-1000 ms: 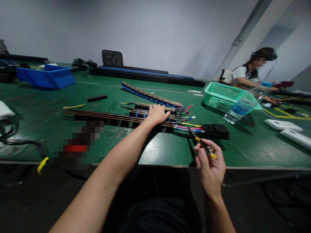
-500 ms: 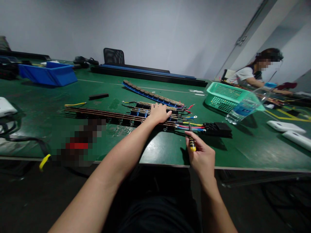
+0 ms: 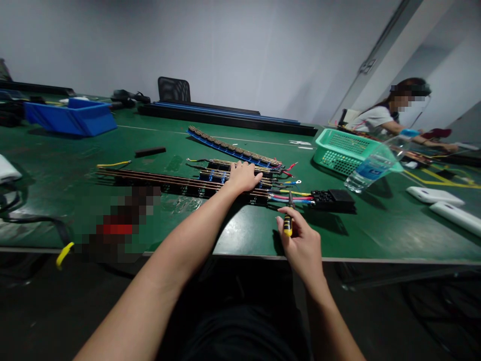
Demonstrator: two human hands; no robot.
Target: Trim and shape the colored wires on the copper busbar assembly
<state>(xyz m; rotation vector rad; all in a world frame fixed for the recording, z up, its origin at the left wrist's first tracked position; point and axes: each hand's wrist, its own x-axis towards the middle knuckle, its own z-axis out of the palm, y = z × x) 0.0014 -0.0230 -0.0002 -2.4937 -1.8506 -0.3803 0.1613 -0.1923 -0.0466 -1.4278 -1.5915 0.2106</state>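
My left hand [image 3: 243, 178] lies with fingers spread on the copper-coloured rods of a long dark strip assembly [image 3: 176, 181]. Wrapped round a black-and-yellow handled tool [image 3: 288, 223] is my right hand [image 3: 302, 238], near the table's front edge. The tool's thin tip points up toward the pink, blue and yellow wires [image 3: 291, 198]; whether it touches them I cannot tell. Those wires join the strip to a black connector block [image 3: 333, 199]. Behind my left hand, a blue-edged strip with rods [image 3: 233, 149] lies at a slant, red wire ends at its right.
A blue bin [image 3: 71, 118] stands at the left, a green basket [image 3: 345, 153] at the right with a tilted water bottle [image 3: 370, 170] against it. White cases [image 3: 435, 196] lie farther right. A person [image 3: 383, 113] sits at the back right. Long black bars [image 3: 225, 116] lie behind.
My right hand has shifted slightly left and down with the tool, whose handle is now more upright. My left hand stays on the strips. The whole view has moved slightly.
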